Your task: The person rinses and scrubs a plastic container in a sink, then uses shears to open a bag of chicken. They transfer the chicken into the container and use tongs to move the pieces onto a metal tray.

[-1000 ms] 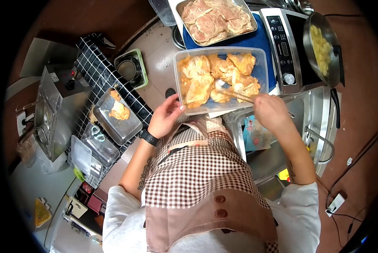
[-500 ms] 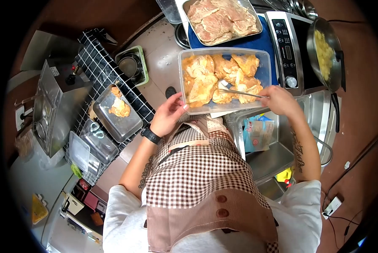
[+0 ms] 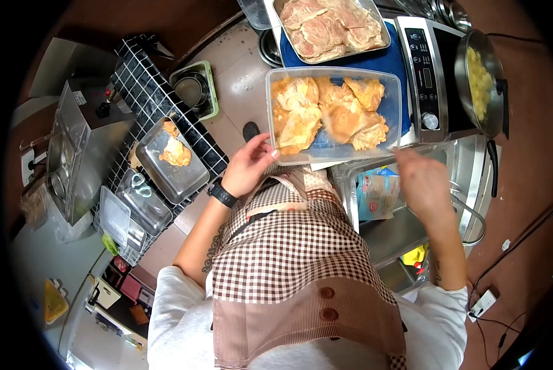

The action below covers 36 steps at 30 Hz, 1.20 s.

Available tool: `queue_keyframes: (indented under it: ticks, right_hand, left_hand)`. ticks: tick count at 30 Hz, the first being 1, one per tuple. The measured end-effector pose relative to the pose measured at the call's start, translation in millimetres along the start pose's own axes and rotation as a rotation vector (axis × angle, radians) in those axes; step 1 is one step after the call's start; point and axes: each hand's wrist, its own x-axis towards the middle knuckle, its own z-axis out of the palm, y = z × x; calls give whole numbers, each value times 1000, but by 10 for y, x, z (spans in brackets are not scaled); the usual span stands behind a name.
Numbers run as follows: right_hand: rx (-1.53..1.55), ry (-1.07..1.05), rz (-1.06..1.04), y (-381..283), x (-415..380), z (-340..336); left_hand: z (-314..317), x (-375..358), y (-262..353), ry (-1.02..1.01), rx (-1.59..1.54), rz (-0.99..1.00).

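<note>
My left hand point(image 3: 252, 165) grips the near left corner of a clear plastic container point(image 3: 397, 117), thumb at the rim. Pieces of orange-marinated meat point(image 3: 297, 105) lie inside it. My right hand point(image 3: 423, 185), smeared by motion, is closed just past the container's near right corner, over the sink. It holds thin metal tongs, now almost lost in the blur. At the container's middle, one piece of meat point(image 3: 344, 123) is blurred at the tongs' end, and bare container bottom shows below it.
Beyond the container, a metal tray point(image 3: 307, 60) holds paler meat. At right stand an induction cooker point(image 3: 429, 92) and a frying pan point(image 3: 494, 117) with yellow food. The sink point(image 3: 381, 237) holds a blue packet point(image 3: 375, 196). A metal tray point(image 3: 184, 179) with meat rests on the left rack.
My right hand has moved toward me and slightly right, out over the sink. The piece of meat at the container's near middle has shifted, baring the bottom. My left hand stays at the corner.
</note>
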Motion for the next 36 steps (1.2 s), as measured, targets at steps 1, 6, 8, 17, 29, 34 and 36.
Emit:
queue_keyframes:
  ticks: [1,6,8,17,29,34,36]
  right_hand:
    - [14,-98,-10,-68,27,43]
    - [73,-48,38,95,-12,-105]
    - [70,-75,60,117,117,-93]
    - [28,-85,50,62,325,140]
    - [93,-2,10,-46,374,300]
    - [-46,174,244,229,226,68]
    - [-98,158,256,357,278,204]
  left_hand:
    - [-2,5,-4,5,-7,8]
    - [-8,-24,-4,-4,7,8]
    - [6,1,-20,7,-7,4]
    - [3,10,-40,7,-14,20]
    - [-20,-5,1,-1,27,21]
    - [-10,45,-33,-1,22,26]
    - [-14,17,-52,-2,22,20]
